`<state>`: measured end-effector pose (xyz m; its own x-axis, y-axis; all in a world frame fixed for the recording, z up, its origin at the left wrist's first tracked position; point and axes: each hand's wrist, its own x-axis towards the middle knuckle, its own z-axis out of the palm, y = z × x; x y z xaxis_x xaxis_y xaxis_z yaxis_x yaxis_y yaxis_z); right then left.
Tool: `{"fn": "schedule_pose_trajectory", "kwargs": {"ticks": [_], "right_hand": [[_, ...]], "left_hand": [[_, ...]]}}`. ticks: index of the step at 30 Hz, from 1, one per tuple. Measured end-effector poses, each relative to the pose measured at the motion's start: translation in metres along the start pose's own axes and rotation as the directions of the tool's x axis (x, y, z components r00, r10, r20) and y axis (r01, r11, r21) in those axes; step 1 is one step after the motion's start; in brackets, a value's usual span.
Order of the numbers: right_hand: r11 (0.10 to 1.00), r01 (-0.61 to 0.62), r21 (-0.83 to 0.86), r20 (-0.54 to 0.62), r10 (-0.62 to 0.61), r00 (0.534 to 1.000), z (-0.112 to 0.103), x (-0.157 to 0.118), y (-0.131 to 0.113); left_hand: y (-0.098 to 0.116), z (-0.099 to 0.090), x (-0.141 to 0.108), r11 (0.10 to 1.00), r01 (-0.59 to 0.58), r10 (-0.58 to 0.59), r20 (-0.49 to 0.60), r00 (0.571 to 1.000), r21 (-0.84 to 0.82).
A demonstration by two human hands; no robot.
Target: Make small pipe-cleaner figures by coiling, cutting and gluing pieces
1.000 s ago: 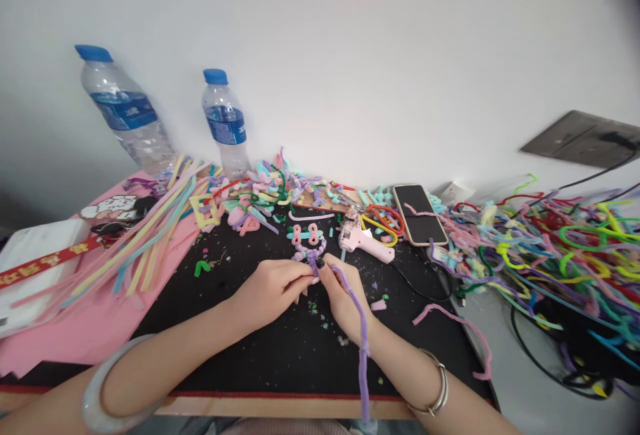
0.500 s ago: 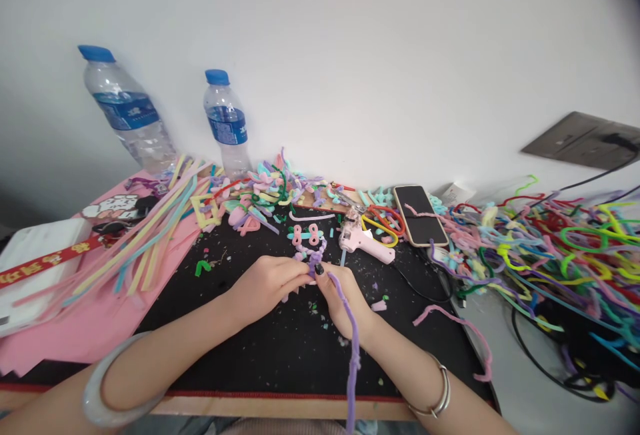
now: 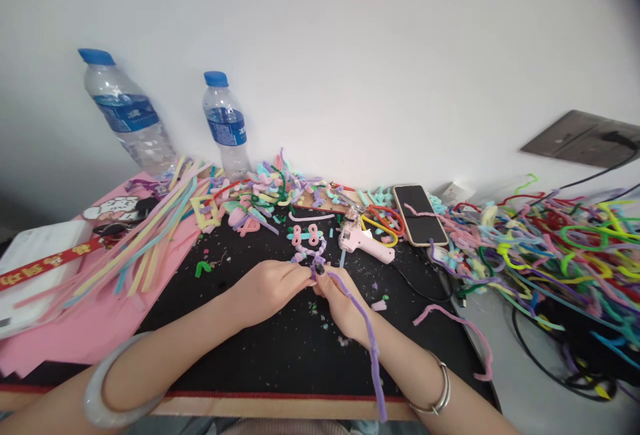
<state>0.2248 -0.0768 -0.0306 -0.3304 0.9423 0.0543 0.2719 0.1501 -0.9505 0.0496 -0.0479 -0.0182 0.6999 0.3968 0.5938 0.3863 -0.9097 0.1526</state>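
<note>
Over the middle of the black mat (image 3: 280, 355), my left hand (image 3: 275, 288) and my right hand (image 3: 343, 301) meet at the fingertips. Both pinch a twisted purple fuzzy stem (image 3: 373, 341), and its long tail hangs over my right wrist toward the mat's front edge. Small lilac and bluish twisted loops (image 3: 310, 250) stick out beyond my fingertips. Just behind them lie pink figure-eight pieces (image 3: 313, 235) joined with a light blue piece. My fingers hide part of the twisted spot.
A pink glue gun (image 3: 367, 245) lies right of my hands, with a phone (image 3: 421, 215) behind it. Tangled coloured stems (image 3: 575, 241) spread at the right. Two bottles (image 3: 227, 125) lean at the back left, near straight stems (image 3: 160, 235) on pink paper (image 3: 100, 341).
The hanging purple tail has swung to the right, and its end now shows above the table's front edge. Both hands keep their pinch in nearly the same place.
</note>
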Motion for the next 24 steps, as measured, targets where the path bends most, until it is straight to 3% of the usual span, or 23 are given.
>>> {"fn": "schedule_pose_trajectory", "kwargs": {"ticks": [10,13,15,18,21,24], "right_hand": [[1.000,0.028,-0.015,0.002,-0.028,1.000,-0.001,0.001,-0.002],[0.996,0.080,-0.031,-0.033,-0.081,0.996,-0.003,0.002,-0.009],[0.992,0.104,-0.073,-0.097,-0.110,0.989,-0.006,0.002,-0.013],[0.984,0.104,-0.147,-0.168,-0.128,0.978,-0.009,0.003,-0.015],[0.966,0.151,-0.211,-0.123,-0.180,0.976,-0.011,0.004,-0.014],[0.928,0.222,-0.299,-0.037,-0.243,0.969,-0.011,0.005,-0.014]], "left_hand": [[0.001,0.003,-0.002,1.000,0.020,-0.020,0.060,0.998,-0.006],[0.002,0.004,-0.003,0.998,0.058,-0.057,0.024,0.998,-0.039],[0.002,0.002,-0.002,0.991,0.098,-0.099,-0.004,0.995,-0.093],[-0.001,-0.005,0.000,0.947,0.237,-0.233,0.043,0.972,-0.216],[-0.007,-0.011,0.003,0.865,0.394,-0.401,0.045,0.915,-0.310],[-0.014,-0.013,0.004,0.853,0.353,-0.368,0.037,0.929,-0.384]]}}
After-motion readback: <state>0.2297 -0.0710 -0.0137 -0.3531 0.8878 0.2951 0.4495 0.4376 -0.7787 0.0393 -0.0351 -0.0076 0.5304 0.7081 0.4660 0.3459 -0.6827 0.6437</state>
